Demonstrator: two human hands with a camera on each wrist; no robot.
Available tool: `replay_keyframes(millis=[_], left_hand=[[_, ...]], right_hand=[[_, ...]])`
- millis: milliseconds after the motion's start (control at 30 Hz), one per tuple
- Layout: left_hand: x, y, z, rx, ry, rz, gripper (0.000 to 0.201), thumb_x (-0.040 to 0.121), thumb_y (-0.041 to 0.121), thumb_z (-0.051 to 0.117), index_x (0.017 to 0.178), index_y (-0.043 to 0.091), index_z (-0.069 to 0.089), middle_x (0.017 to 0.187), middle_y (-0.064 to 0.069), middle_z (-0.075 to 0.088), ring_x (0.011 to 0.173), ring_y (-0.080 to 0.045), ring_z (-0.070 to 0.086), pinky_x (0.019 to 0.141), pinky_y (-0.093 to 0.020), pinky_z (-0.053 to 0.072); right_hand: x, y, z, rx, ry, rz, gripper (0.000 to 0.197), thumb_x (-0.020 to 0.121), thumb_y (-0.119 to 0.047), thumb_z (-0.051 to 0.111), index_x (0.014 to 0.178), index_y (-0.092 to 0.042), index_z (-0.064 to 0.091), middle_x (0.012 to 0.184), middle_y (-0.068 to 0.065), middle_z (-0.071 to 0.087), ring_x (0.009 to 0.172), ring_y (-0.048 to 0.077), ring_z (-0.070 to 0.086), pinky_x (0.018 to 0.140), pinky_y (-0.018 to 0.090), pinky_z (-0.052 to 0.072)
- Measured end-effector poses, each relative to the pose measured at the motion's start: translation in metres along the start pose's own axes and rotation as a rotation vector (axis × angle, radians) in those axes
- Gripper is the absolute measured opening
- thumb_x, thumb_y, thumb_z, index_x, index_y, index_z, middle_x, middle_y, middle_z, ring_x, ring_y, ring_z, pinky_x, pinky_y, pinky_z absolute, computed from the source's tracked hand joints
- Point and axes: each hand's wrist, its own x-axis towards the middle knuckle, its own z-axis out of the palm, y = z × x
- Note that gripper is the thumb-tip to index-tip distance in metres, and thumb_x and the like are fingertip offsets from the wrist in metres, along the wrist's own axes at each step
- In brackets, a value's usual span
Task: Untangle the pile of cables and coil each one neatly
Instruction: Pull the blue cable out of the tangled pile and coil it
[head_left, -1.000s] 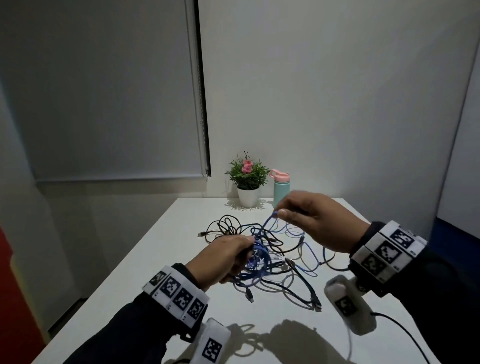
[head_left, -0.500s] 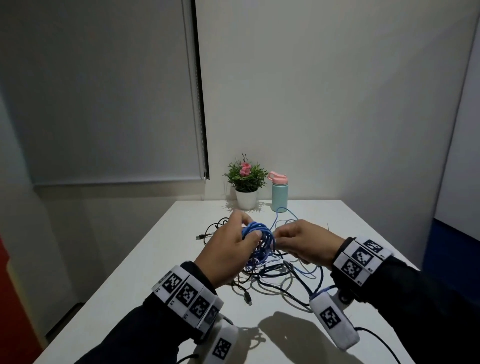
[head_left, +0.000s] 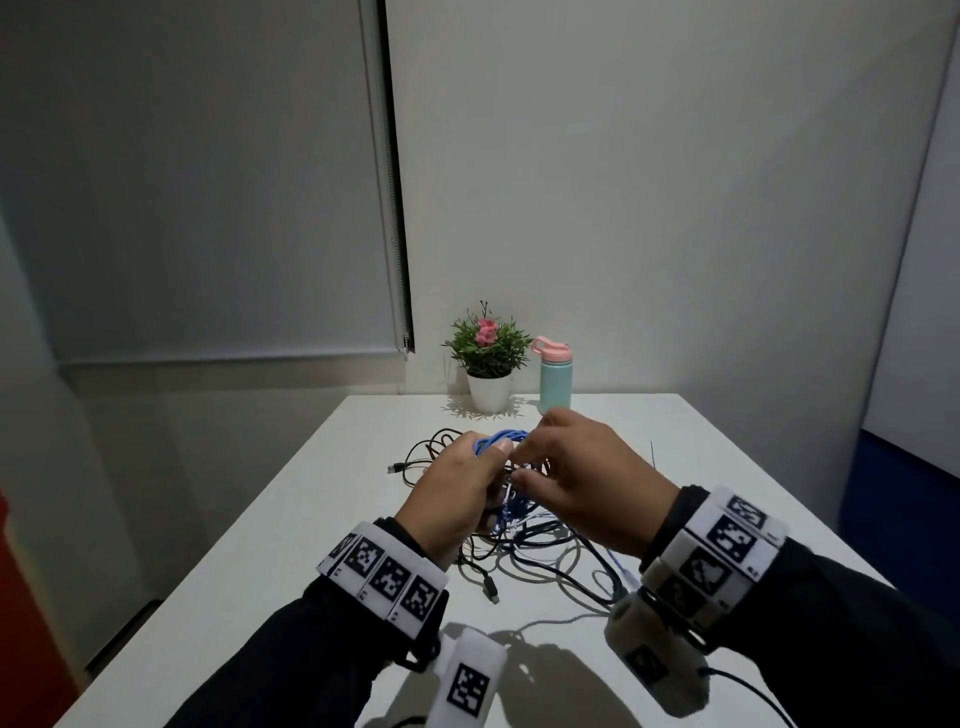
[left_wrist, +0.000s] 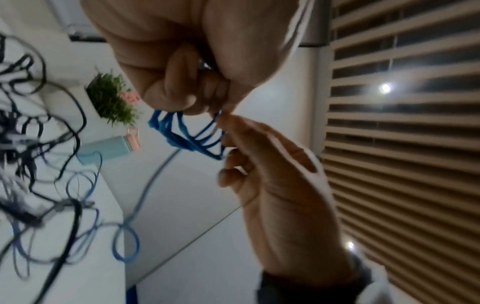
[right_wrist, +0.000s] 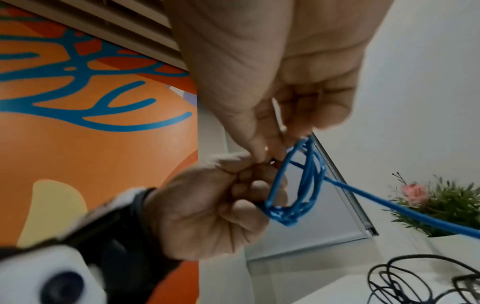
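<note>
— Since the left fingers (right_wrist: 249, 185) are curled round the blue cable coil (right_wrist: 293, 197), is that where it should be held?
— I'd say so. The left hand (head_left: 457, 493) grips the stacked loops where they bunch together, raised above the table (head_left: 270, 545). The right hand (head_left: 587, 483) pinches a strand at the top of the coil between thumb and fingertips (left_wrist: 228, 125), the other fingers loosely bent.
— How would you expect it to handle?
— Light and limp, by the look of it. The loops sag and splay apart instead of keeping a round shape, so they probably spring open if the grip slackens. The jacket looks smooth, likely a bit slippery.
— And the free part?
— One blue strand runs out of the coil toward the potted plant (right_wrist: 441, 203); where it ends I cannot tell. Below the hands lies the tangle of black cables (head_left: 524, 551) on the table, with thinner blue strands threaded through it.
— So a snag is possible?
— Yes, I think a hard pull would drag the tangle along. Behind it stands a teal bottle (head_left: 555, 382) just beside the plant.
</note>
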Motion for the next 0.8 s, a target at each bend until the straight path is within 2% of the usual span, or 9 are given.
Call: replay_keyframes(millis=[67, 200, 333, 433, 500, 600, 700, 767, 800], left_hand=[[-0.004, 0.000, 0.002, -0.215, -0.059, -0.047, 0.015, 0.105, 0.023, 0.049, 0.102, 0.009, 0.054, 0.058, 0.007, 0.040, 0.045, -0.006, 0.033, 0.038, -0.019, 0.026], [-0.010, 0.000, -0.002, -0.410, -0.119, -0.066, 0.017, 0.104, 0.026, 0.050, 0.096, 0.012, 0.054, 0.059, 0.006, 0.035, 0.045, -0.006, 0.027, 0.035, -0.016, 0.023], [-0.009, 0.002, -0.006, -0.452, -0.168, -0.076, 0.028, 0.105, 0.037, 0.047, 0.084, 0.017, 0.049, 0.061, 0.005, 0.028, 0.045, -0.006, 0.022, 0.036, -0.017, 0.020], [-0.008, -0.001, -0.012, -0.163, -0.168, 0.061, 0.028, 0.107, 0.033, 0.040, 0.087, 0.016, 0.047, 0.060, 0.009, 0.033, 0.046, -0.006, 0.027, 0.040, -0.018, 0.024], [-0.007, -0.004, -0.015, 0.159, -0.127, 0.234, 0.030, 0.107, 0.033, 0.040, 0.089, 0.012, 0.050, 0.060, 0.011, 0.040, 0.050, -0.009, 0.036, 0.044, -0.022, 0.032], [-0.005, -0.006, -0.020, 0.486, -0.030, 0.430, 0.027, 0.106, 0.032, 0.042, 0.092, 0.012, 0.056, 0.073, 0.005, 0.058, 0.062, -0.006, 0.052, 0.058, -0.028, 0.044], [0.001, -0.008, -0.023, 0.618, 0.074, 0.463, 0.025, 0.106, 0.034, 0.042, 0.092, 0.016, 0.054, 0.074, -0.003, 0.060, 0.064, -0.013, 0.051, 0.065, -0.037, 0.042], [0.004, -0.008, -0.024, 0.661, 0.100, 0.444, 0.025, 0.106, 0.034, 0.042, 0.092, 0.016, 0.053, 0.073, -0.004, 0.060, 0.065, -0.018, 0.051, 0.066, -0.039, 0.043], [0.005, -0.009, -0.024, 0.668, 0.109, 0.433, 0.026, 0.106, 0.033, 0.041, 0.092, 0.015, 0.052, 0.073, -0.004, 0.059, 0.067, -0.020, 0.051, 0.067, -0.039, 0.043]], right_hand=[[-0.001, -0.001, 0.005, -0.046, -0.002, 0.060, 0.018, 0.089, -0.029, 0.068, 0.103, -0.019, 0.071, 0.098, -0.001, 0.051, 0.080, 0.011, 0.050, 0.071, 0.021, 0.037], [-0.004, -0.008, 0.016, -0.073, 0.010, 0.151, 0.020, 0.088, -0.024, 0.068, 0.106, -0.016, 0.065, 0.101, 0.000, 0.043, 0.084, 0.025, 0.056, 0.074, 0.037, 0.048], [-0.001, -0.011, 0.015, -0.090, 0.066, 0.167, 0.009, 0.090, -0.028, 0.064, 0.085, -0.020, 0.066, 0.090, 0.000, 0.047, 0.076, 0.021, 0.053, 0.065, 0.035, 0.044], [0.010, -0.003, 0.008, 0.221, -0.041, 0.311, 0.027, 0.087, -0.027, 0.064, 0.065, -0.013, 0.063, 0.072, 0.005, 0.059, 0.067, 0.018, 0.054, 0.063, 0.035, 0.040], [0.010, 0.002, 0.004, 0.507, -0.147, 0.460, 0.030, 0.081, -0.035, 0.064, 0.056, -0.018, 0.065, 0.057, -0.006, 0.056, 0.059, 0.011, 0.048, 0.064, 0.034, 0.037], [0.005, 0.007, 0.002, 0.685, -0.228, 0.511, 0.031, 0.067, -0.051, 0.067, 0.058, -0.022, 0.066, 0.065, -0.006, 0.057, 0.072, 0.014, 0.049, 0.077, 0.039, 0.037], [0.002, 0.013, -0.002, 0.808, -0.203, 0.428, 0.028, 0.082, -0.040, 0.070, 0.065, -0.018, 0.072, 0.077, 0.005, 0.070, 0.086, 0.025, 0.062, 0.096, 0.042, 0.044], [0.002, 0.015, -0.006, 0.915, -0.177, 0.393, 0.030, 0.092, -0.028, 0.066, 0.063, -0.018, 0.068, 0.070, 0.008, 0.065, 0.077, 0.033, 0.064, 0.085, 0.038, 0.050], [0.002, 0.016, -0.009, 0.944, -0.170, 0.398, 0.026, 0.092, -0.025, 0.066, 0.067, -0.016, 0.068, 0.066, 0.007, 0.060, 0.065, 0.030, 0.061, 0.075, 0.035, 0.050]])
